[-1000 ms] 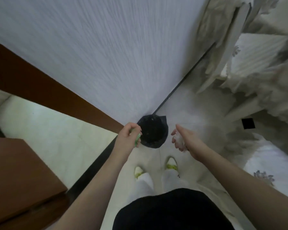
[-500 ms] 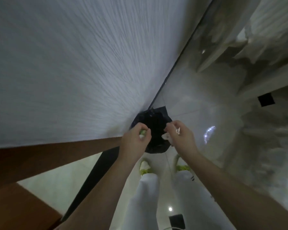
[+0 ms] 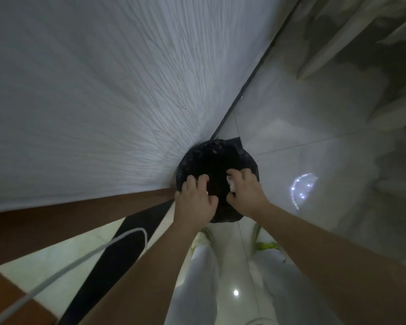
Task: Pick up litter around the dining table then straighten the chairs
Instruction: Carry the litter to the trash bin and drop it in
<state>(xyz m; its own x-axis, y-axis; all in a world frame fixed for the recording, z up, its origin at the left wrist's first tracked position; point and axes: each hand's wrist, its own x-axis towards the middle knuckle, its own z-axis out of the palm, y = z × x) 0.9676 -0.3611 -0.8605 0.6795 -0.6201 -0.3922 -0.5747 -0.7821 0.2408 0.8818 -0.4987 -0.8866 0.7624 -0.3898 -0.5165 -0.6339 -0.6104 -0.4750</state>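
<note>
We look down at a bin (image 3: 217, 160) with a black bag in it. It stands on the shiny floor (image 3: 291, 127), right by the white wall (image 3: 92, 78). The inside is very dark, so we cannot tell what is in it.

A second ago the bin was small and far below us. Now it is much bigger and closer, and both our hands are over its mouth. Back then our left hand held a small green thing. Now we cannot see the green thing any more. The white cord (image 3: 63, 270) on the left is new too.

Our left hand (image 3: 193, 202) is over the near left rim of the bin. Its fingers are curled in loosely. We cannot tell if anything is inside it.

Our right hand (image 3: 246, 193) is over the near right side of the bin. Its fingers are bent around a bit of white litter (image 3: 231, 186), which peeks out between the fingers and thumb.

The two hands are close, with a small gap between them. Our legs and shoes (image 3: 267, 245) are just below the bin.
</note>
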